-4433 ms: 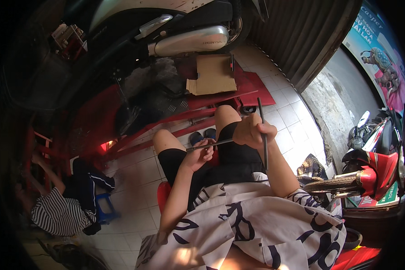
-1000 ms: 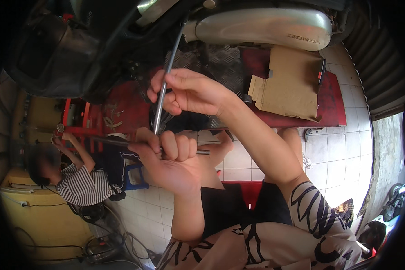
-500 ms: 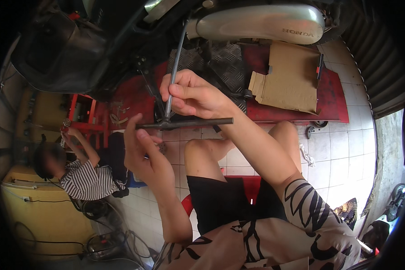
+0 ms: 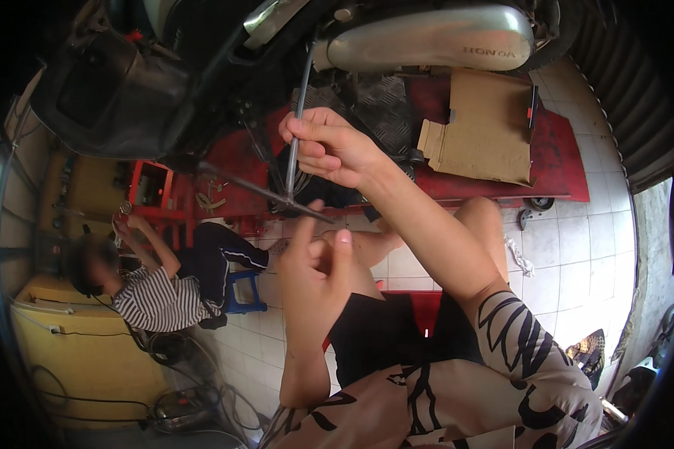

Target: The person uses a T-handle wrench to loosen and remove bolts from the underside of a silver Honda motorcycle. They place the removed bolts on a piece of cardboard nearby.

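Just beyond the left hand (image 4: pixel 314 273), fingers apart, was the crossbar (image 4: pixel 245 182) of a T-handle wrench (image 4: pixel 290 172); contact unclear. Right hand (image 4: pixel 333 150) clamped its shaft (image 4: pixel 302 93), silver muffler (image 4: pixel 430 39) farther out.

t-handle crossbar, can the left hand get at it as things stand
Probably yes: the left hand looks empty, close to the near end of the crossbar, with nothing visible between them. The right hand holds only the shaft.
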`<action>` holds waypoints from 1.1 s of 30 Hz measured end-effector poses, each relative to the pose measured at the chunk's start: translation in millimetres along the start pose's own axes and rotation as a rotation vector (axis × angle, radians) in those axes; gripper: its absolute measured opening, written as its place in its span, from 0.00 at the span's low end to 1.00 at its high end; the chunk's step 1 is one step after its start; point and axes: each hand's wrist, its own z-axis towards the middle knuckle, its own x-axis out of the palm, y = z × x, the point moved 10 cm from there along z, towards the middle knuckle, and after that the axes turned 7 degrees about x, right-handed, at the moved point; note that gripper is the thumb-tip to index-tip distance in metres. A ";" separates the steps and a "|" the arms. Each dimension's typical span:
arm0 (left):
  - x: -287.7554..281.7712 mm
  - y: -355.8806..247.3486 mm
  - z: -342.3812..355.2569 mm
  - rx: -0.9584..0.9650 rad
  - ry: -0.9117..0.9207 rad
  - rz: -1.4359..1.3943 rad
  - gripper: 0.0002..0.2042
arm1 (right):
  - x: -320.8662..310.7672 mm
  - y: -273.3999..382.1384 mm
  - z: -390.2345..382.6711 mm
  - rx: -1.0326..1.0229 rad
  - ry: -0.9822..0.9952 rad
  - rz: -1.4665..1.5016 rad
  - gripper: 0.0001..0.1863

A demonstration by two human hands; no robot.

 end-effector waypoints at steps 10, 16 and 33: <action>-3.0 -24.2 6.9 0.044 -0.003 -0.069 0.30 | -12.8 5.6 -1.1 -0.020 -0.040 0.050 0.10; -26.3 -45.0 12.7 0.213 -0.272 -0.278 0.28 | -18.7 5.4 -0.1 -0.024 -0.096 0.017 0.10; 17.1 -46.5 -1.3 0.123 0.209 -0.230 0.32 | -9.2 23.1 -0.3 -0.099 0.028 0.194 0.09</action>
